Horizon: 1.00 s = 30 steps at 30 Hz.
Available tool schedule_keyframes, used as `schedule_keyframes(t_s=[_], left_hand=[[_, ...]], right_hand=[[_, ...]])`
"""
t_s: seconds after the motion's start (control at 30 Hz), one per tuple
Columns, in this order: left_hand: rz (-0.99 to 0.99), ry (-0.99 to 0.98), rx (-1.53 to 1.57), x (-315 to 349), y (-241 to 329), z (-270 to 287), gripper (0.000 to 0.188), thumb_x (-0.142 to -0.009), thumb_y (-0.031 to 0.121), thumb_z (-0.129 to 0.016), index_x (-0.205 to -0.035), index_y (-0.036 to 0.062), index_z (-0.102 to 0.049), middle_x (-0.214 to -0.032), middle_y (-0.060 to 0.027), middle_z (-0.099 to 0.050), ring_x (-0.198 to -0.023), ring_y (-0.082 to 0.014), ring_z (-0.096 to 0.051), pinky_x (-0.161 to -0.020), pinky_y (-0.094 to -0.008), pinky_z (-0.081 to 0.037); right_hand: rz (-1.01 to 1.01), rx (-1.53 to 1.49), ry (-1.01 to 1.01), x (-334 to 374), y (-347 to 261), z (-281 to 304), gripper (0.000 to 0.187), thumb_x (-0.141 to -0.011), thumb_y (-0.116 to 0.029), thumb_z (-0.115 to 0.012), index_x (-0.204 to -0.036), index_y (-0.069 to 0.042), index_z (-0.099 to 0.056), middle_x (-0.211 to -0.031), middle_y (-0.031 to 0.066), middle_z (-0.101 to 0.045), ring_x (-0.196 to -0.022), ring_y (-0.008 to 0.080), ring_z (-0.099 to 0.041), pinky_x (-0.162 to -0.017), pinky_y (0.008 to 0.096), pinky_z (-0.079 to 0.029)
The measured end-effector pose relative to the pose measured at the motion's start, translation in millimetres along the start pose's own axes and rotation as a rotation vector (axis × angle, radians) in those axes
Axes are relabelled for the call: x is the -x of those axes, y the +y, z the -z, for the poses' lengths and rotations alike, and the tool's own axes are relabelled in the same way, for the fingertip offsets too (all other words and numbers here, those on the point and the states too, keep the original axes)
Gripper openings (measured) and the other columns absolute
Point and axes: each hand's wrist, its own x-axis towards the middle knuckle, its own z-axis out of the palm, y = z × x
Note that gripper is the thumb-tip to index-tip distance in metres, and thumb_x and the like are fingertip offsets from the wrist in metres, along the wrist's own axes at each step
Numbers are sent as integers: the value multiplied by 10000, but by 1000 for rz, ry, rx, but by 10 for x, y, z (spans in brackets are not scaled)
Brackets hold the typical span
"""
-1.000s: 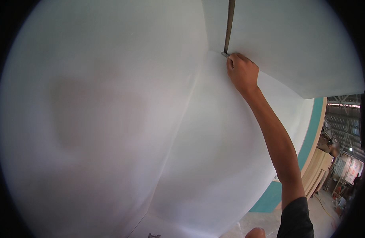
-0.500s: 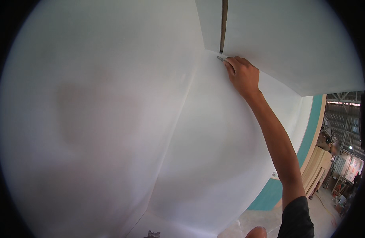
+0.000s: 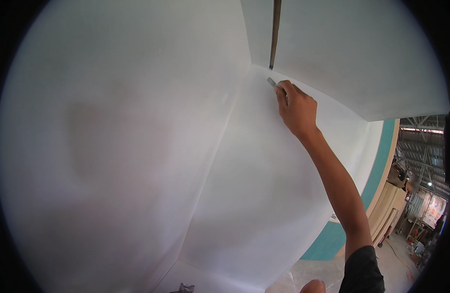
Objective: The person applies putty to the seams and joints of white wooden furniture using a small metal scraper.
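My right hand (image 3: pixel 298 110) reaches up into the far corner of a white panelled space, its fingers closed around a small flat grey blade-like tool (image 3: pixel 272 82). The tool's tip sticks out past the thumb, just below the lower end of a narrow dark slot (image 3: pixel 274 34) in the upper panel. Most of the tool is hidden by the fingers, and whether its tip touches the white panel (image 3: pixel 264 146) below I cannot tell. My left hand is out of the picture.
A broad white panel (image 3: pixel 112 146) stands on the left. The upper panel (image 3: pixel 352 58) juts out at right. Beyond lie a teal-and-wood edge (image 3: pixel 379 166), stacked boards (image 3: pixel 386 210) and a cluttered workshop. A dark crumpled thing (image 3: pixel 186 288) sits at the lower edge.
My right hand has drawn slightly down from the slot's end, still holding the grey tool. The tool's tip now sits a little farther from the slot.
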Motion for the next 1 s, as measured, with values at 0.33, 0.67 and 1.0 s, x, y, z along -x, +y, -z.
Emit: schedule_keyframes(t_s=[0.33, 0.67, 1.0], left_hand=[[19, -24, 69, 4, 32, 165, 136, -986, 162, -623, -957, 33, -658, -765, 5, -617, -619, -76, -538, -494, -247, -420], [92, -161, 182, 90, 26, -71, 138, -992, 171, -615, -902, 67, -631, -704, 18, -571, -505, -68, -464, -448, -229, -368], [187, -263, 205, 79, 168, -176, 143, -979, 198, -619, -921, 70, -643, -668, 6, -561, -480, -84, -472, -418, -235, -354]], right_hand=[[43, -913, -643, 1632, -1006, 785, 152, -885, -35, -714, -1035, -60, -728, -995, 112, -737, -850, 293, -719, -754, 341, -585], [-733, -1625, -1387, 4078, -2053, 683, 269, -980, -293, -681, -1130, -78, -623, -665, -57, -482, -634, 53, -413, -586, 246, -360], [-1009, -1848, -1291, 4181, -1805, 924, 272, -984, -230, -656, -1188, -50, -652, -904, 20, -672, -755, 86, -573, -670, 262, -483]])
